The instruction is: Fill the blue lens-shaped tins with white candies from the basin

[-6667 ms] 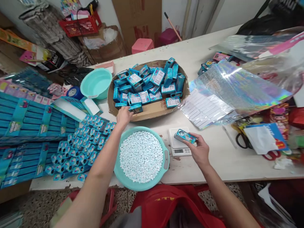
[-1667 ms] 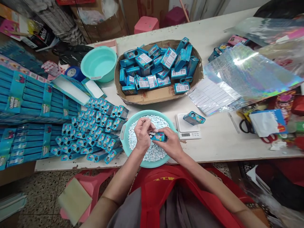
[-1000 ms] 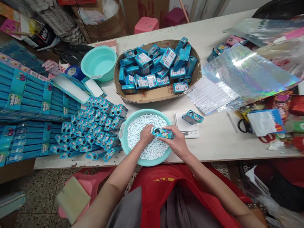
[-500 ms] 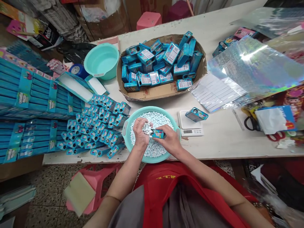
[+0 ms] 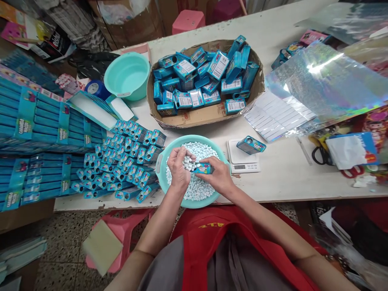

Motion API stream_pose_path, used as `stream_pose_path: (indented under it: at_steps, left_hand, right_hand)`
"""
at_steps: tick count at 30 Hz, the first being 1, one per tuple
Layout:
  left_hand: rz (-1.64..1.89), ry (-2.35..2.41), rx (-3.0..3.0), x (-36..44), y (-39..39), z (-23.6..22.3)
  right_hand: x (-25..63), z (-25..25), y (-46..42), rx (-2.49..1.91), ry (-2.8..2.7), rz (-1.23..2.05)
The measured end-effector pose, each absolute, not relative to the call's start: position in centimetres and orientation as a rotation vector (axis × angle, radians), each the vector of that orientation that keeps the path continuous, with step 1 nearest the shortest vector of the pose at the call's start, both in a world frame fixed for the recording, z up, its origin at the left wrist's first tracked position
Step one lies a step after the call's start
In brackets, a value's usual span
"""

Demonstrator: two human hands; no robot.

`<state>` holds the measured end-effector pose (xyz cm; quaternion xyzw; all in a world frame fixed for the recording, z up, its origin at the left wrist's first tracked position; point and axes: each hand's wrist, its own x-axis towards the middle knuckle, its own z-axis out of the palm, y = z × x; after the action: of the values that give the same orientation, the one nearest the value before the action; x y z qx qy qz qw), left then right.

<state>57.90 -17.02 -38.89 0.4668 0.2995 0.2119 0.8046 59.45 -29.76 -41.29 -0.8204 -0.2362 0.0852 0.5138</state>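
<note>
My left hand (image 5: 179, 169) is cupped around a heap of small white candies (image 5: 188, 162). Gripped between the thumb and fingers of my right hand (image 5: 220, 174) is a small blue candy box (image 5: 202, 168), its end against the candies in my left palm. Both hands are over a turquoise basin (image 5: 163, 181) of the same pale candies. To the right, another blue box (image 5: 251, 145) rests tilted on a white digital scale (image 5: 245, 166). Left of the basin stand rows of small blue boxes (image 5: 121, 161) with round holes in their ends.
A cut-down cardboard box (image 5: 200, 118) full of blue boxes lies behind the basin. A second turquoise basin (image 5: 127, 76) stands back left, beyond stacked blue cartons (image 5: 36, 121). Plastic sheets (image 5: 321, 89) and scissors (image 5: 320, 155) lie on the right. A pink stool (image 5: 121, 234) is below the table edge.
My left hand reached toward the cardboard box, then dipped into the candies and came up with a handful against the box. My right hand left one box on the scale and now holds another.
</note>
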Motion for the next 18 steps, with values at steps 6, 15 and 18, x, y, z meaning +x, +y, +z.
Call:
stream_pose_path:
  at_steps: [6,15,18]
  left_hand:
    - [0.467,0.614,1.063,58.03,-17.24,-39.0]
    - [0.481,0.658,1.083,58.45,-17.99,-39.17]
    - [0.484,0.656,1.074,58.47,-17.97,-38.74]
  right_hand:
    - [59.39,-41.33,-29.75,-1.965,-0.552,0.17]
    - [59.28,-41.59,-29.62,-1.933,-0.491,0.182]
    - [59.27,-41.96,-29.45,-1.876,-0.458,0.224]
